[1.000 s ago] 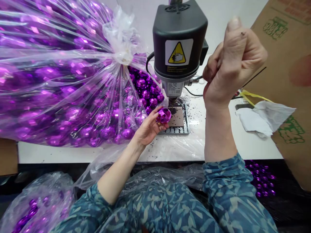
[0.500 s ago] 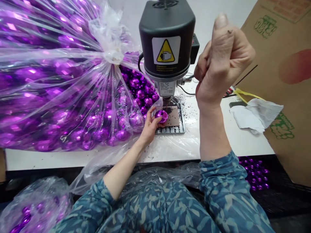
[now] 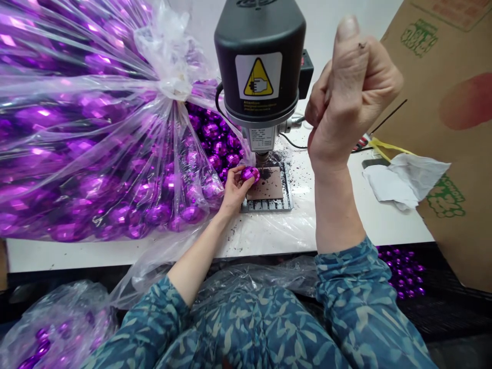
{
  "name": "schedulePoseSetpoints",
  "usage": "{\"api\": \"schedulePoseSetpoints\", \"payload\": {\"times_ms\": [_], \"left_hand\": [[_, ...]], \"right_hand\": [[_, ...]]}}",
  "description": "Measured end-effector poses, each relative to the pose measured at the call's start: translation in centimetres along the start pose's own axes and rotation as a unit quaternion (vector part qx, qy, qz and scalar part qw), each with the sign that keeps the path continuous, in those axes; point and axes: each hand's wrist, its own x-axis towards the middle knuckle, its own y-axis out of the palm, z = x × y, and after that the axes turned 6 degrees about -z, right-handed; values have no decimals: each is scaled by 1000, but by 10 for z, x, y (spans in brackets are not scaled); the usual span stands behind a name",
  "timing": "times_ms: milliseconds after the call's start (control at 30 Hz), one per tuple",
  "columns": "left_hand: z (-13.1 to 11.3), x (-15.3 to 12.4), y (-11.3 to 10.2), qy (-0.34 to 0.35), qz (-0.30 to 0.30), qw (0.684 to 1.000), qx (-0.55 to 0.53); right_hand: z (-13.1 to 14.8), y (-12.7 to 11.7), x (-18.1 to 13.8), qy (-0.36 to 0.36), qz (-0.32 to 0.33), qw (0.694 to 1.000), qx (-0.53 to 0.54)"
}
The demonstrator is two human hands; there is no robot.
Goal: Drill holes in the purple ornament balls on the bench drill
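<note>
My left hand (image 3: pixel 232 189) holds a faceted purple ball (image 3: pixel 250 174) at the left edge of the drill press plate (image 3: pixel 269 197), just beside the bit under the black drill head (image 3: pixel 260 61). Raised to the right of the drill head, my right hand (image 3: pixel 349 92) is closed in a fist around the machine's lever, thumb pointing up; the lever itself is mostly hidden inside the fist.
A big clear bag of purple balls (image 3: pixel 96 128) fills the left of the white table (image 3: pixel 384 225). A cardboard box (image 3: pixel 449 113) leans at the right, crumpled white paper (image 3: pixel 403 177) beside it. Dark shavings lie around the plate. More balls sit low at left (image 3: pixel 42 338) and right (image 3: pixel 403 271).
My left hand has carried the purple ball up and forward, from the plate's front left corner to beside the drill bit. The right fist stays on the lever.
</note>
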Motion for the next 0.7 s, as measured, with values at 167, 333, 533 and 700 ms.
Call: {"api": "schedulePoseSetpoints", "payload": {"times_ms": [167, 333, 533, 700], "left_hand": [[10, 5, -1, 18, 15, 1000, -4], [14, 10, 0, 43, 34, 998, 9], [19, 13, 1, 33, 70, 997, 26], [23, 15, 7, 44, 82, 996, 17]], "right_hand": [[-2, -1, 1, 1, 1, 999, 44], [-1, -1, 1, -2, 2, 998, 55], [1, 0, 1, -9, -8, 998, 63], [1, 0, 2, 7, -5, 997, 82]]}}
